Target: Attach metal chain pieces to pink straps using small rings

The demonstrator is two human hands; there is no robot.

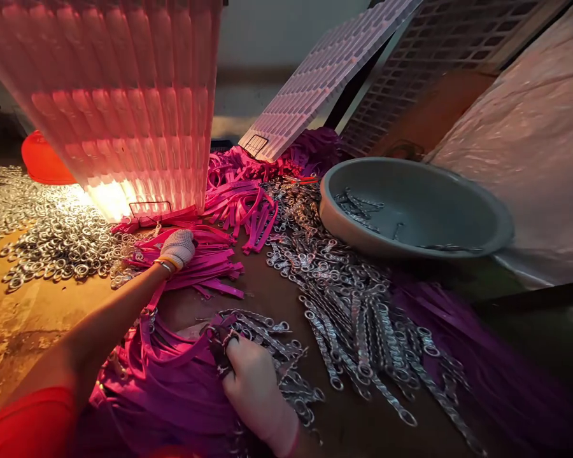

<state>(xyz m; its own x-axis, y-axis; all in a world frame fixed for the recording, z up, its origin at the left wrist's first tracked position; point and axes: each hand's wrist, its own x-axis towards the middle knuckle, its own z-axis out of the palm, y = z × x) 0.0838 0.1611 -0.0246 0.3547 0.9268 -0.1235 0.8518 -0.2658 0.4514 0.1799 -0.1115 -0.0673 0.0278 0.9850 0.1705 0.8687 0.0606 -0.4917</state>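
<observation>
The left hand [177, 249], in a white knit glove, reaches out over the worktop [42, 312] and rests on a heap of pink straps [210, 264]; its fingers are curled down onto the straps, but whether they grip one cannot be told. The right hand [254, 381], bare, lies nearer the body with its fingers pinched together on a dark strap end [218, 346] at the top of a bundle of purple straps [172, 388] that spreads over the near edge of the worktop. Just right of that hand lies a wide pile of metal chains [358, 318] with ring ends, running from the near edge back toward a grey basin [458, 210]. The basin holds a few more chain pieces. Left of the gloved hand, a spread of small metal rings [57, 238] covers the worktop. Behind the pink straps a ribbed translucent tray [124, 108] stands upright, lit from within, and a second white tray [315, 76] leans beyond it. An orange bowl [41, 162] sits at the far left.
</observation>
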